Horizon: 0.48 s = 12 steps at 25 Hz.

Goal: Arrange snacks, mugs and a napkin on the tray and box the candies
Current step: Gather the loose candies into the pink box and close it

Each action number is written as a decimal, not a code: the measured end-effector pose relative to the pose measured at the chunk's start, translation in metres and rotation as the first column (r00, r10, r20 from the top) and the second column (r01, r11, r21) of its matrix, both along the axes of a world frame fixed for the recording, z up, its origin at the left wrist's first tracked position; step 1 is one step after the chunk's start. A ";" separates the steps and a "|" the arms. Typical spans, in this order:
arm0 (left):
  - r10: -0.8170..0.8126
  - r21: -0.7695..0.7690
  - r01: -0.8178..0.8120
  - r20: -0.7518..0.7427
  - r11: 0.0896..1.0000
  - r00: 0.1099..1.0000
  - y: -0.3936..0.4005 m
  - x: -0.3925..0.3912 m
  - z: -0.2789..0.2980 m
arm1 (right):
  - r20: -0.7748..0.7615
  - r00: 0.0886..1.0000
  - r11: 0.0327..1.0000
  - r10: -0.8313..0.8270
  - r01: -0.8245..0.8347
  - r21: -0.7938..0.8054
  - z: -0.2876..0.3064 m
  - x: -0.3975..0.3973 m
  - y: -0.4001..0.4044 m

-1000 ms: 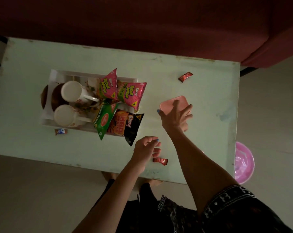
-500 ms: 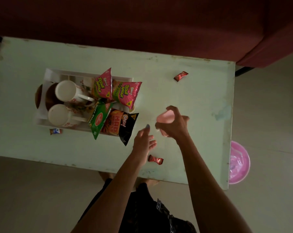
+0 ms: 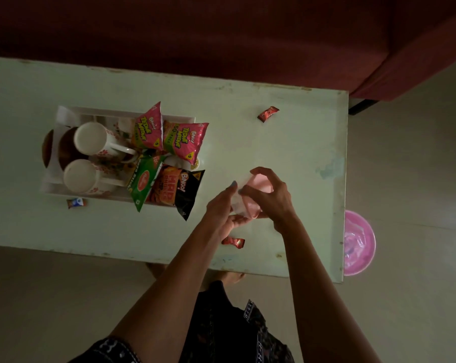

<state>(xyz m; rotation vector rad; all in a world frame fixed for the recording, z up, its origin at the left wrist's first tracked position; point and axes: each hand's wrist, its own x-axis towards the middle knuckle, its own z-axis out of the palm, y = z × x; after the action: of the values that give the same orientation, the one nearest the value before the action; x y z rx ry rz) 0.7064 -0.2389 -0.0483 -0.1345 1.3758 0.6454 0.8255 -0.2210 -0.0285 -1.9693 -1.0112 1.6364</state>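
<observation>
A small pink box [image 3: 255, 195] is held above the table between both hands. My right hand [image 3: 271, 197] grips it from above and the right; my left hand [image 3: 221, 210] holds its left side, where a pale clear part shows. One red candy [image 3: 233, 241] lies on the table just below my left hand, another red candy [image 3: 268, 113] sits far back on the right, and a brown-and-blue candy [image 3: 76, 203] rests in front of the white tray [image 3: 61, 191]. The tray carries two white mugs [image 3: 90, 138], [image 3: 80, 176] and several snack packets [image 3: 169, 153].
The pale green table [image 3: 287, 142] ends close on the right, with a pink bowl [image 3: 357, 242] on the floor beyond that edge. A dark red sofa [image 3: 221, 35] runs along the table's far side. My feet show under the near edge.
My right hand lifted the pink box off the table and drew it nearer. My left hand rose from beside the near red candy and took hold of the box's left side.
</observation>
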 end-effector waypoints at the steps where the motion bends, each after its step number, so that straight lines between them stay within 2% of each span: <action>1: 0.020 -0.031 -0.019 0.006 0.999 1.000 -0.001 -0.002 -0.003 | -0.079 0.996 0.999 -0.035 0.033 -0.030 0.001 0.002 0.001; 3: 0.052 -0.064 -0.049 0.040 0.997 0.998 -0.004 -0.004 -0.008 | -0.201 0.975 0.993 -0.090 0.074 -0.087 0.000 0.009 0.002; 5: 0.116 -0.062 -0.112 0.066 0.992 0.991 -0.007 -0.004 -0.011 | -0.207 0.961 0.980 -0.181 0.160 -0.116 -0.006 0.017 0.000; 7: 0.194 -0.053 -0.190 0.079 0.980 0.978 -0.011 -0.003 -0.014 | -0.065 0.961 0.961 -0.269 0.264 -0.077 -0.015 0.027 -0.002; 8: 0.215 -0.051 -0.211 0.097 0.976 0.972 -0.013 -0.003 -0.015 | 0.051 0.965 0.966 -0.257 0.258 -0.023 -0.021 0.032 -0.003; 10: 0.235 -0.060 -0.228 0.140 0.972 0.962 -0.018 -0.003 -0.017 | 0.226 0.963 0.989 -0.146 0.142 0.035 -0.031 0.045 -0.003; 12: 0.248 -0.073 -0.239 0.165 0.968 0.955 -0.023 -0.004 -0.019 | 0.324 0.945 0.997 -0.045 0.062 -0.042 -0.036 0.051 -0.002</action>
<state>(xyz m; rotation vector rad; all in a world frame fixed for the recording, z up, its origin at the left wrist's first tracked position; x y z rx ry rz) 0.7027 -0.2616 -0.0678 -0.3984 1.2178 0.7843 0.8766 -0.2233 -0.0644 -2.3323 -1.0253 1.3495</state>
